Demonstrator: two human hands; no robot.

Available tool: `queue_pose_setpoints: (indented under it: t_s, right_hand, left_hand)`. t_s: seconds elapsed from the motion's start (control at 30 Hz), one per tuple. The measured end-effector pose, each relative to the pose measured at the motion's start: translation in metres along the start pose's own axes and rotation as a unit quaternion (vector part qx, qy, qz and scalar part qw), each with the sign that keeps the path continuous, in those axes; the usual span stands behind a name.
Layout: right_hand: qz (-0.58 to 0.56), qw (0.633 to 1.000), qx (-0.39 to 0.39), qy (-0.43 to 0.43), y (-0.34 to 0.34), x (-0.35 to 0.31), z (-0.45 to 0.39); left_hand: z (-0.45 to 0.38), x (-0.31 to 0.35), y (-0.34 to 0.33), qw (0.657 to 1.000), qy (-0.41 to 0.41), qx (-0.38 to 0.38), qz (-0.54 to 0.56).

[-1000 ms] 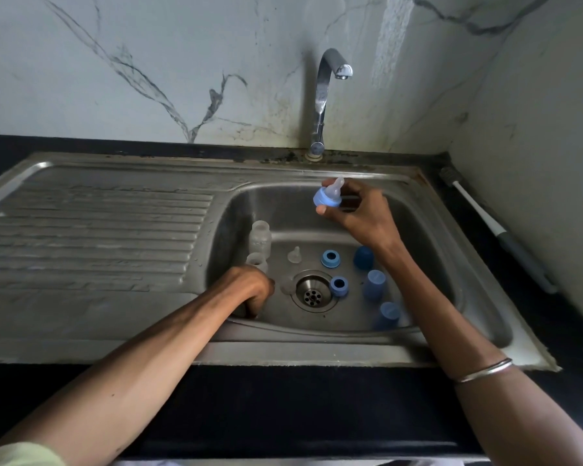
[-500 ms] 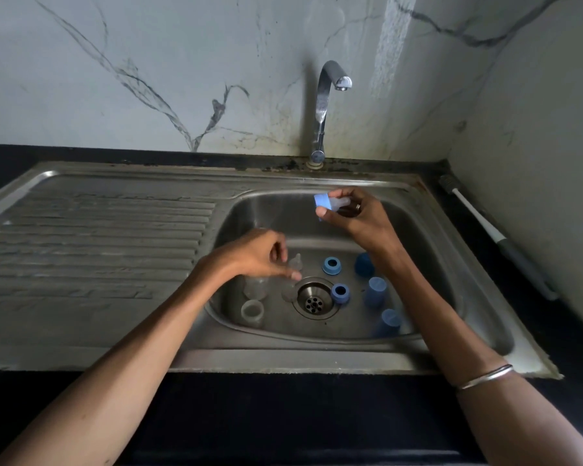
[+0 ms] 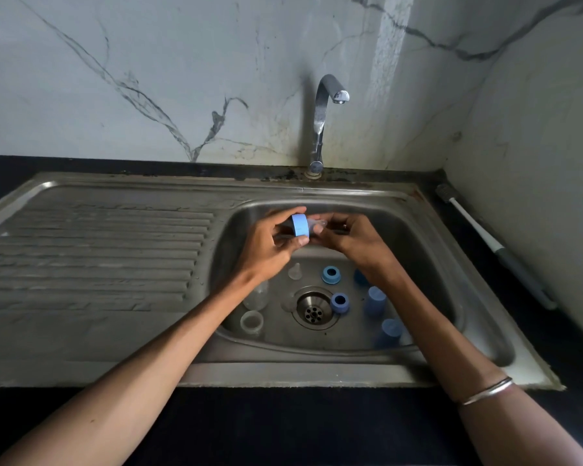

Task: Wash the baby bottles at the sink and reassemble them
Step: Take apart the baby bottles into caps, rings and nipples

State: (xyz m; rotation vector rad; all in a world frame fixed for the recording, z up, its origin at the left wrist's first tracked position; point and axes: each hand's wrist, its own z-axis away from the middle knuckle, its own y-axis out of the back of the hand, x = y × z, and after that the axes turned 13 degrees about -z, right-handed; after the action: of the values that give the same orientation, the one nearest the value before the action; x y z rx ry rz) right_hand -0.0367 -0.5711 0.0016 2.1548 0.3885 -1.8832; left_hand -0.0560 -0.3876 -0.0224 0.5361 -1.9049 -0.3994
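- While held above the sink basin, meet over a blue collar ring with a clear teat in it: left hand and right hand, fingertips nearly touching.
- Left grip clamped on the ring, thumb below, fingers curled over the top.
- Right grip pinched on the teat end, just right of the ring; exact finger contact probably hidden by the knuckles.
- Directly below the grip, on the basin floor: a loose clear teat and a blue ring.
- Lower still, beside the drain: a second blue ring.
- Below and left of the grip: a clear bottle lying down, and another clear bottle with its mouth facing up.
- Below and right of the grip: blue caps near the right forearm.
- Above the grip: tap, no water visible.
- Far right of the grip, on the dark worktop: a long-handled brush.
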Motion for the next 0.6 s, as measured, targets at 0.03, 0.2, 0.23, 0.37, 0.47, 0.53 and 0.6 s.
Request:
queue_pose_setpoints:
  t_s: [0.03,0.2,0.23,0.37,0.47,0.53,0.6]
  right_hand:
    - [0.011,1.000,-0.001,0.002,0.0013,-0.0007,0.0003]
    - [0.019,1.000,0.007,-0.006,0.0039,-0.0005,-0.0002]
    - [0.021,1.000,0.009,-0.006,0.0043,-0.0008,-0.0003]
    - [0.022,1.000,-0.002,-0.001,0.0044,-0.0031,0.0008]
    - [0.007,1.000,0.003,-0.006,0.0032,-0.0035,0.0027]
    - [0.007,1.000,0.010,-0.009,0.0017,-0.0031,0.0038]
    - [-0.008,1.000,0.017,-0.007,0.0005,-0.0026,0.0050]
  left_hand:
    - [-0.0011,-0.0010,0.0007,1.000,0.011,-0.004,0.014]
    - [-0.0040,-0.0071,0.0040,0.993,0.059,-0.035,0.094]
    - [-0.0041,-0.0069,0.0048,0.990,0.068,-0.045,0.115]
    - [-0.0038,-0.0072,0.0063,0.985,0.070,-0.060,0.143]
    - [-0.0018,-0.0055,0.0064,0.985,0.071,-0.067,0.142]
    - [-0.0001,-0.0034,0.0058,0.986,0.065,-0.072,0.136]
    - [0.0008,-0.0012,0.0054,0.986,0.059,-0.073,0.139]
